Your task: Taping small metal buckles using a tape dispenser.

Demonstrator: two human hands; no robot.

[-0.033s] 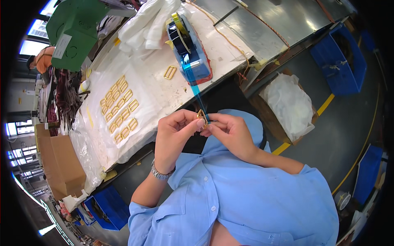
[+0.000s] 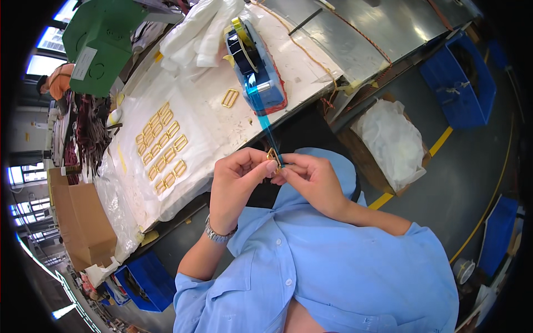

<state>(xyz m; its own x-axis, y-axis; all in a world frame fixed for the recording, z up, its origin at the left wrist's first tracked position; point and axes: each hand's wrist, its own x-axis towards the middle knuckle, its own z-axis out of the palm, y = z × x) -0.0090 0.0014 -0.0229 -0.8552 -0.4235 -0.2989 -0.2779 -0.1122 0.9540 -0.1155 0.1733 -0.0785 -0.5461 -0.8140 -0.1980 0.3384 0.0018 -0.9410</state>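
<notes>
A gold slide buckle (image 2: 271, 155) is pinched between the thumb and fingers of my left hand (image 2: 234, 176), above my lap. Beside it my right hand (image 2: 317, 178) is closed on the end of a blue tape strip (image 2: 267, 130), its fingertips against the buckle. The strip runs down from a blue tape dispenser (image 2: 271, 95) on the table's near edge. Fingers partly hide the buckle and the tape end. One loose gold buckle (image 2: 230, 98) lies left of the dispenser. Several more gold buckles (image 2: 162, 135) lie in rows on a white sheet farther left.
White plastic bags (image 2: 191, 41) lie behind the dispenser, and a green machine (image 2: 102, 44) stands at the far left. A cardboard box (image 2: 86, 219) is at the table's left end. On the floor to the right are a plastic-lined carton (image 2: 391, 141) and a blue bin (image 2: 463, 91).
</notes>
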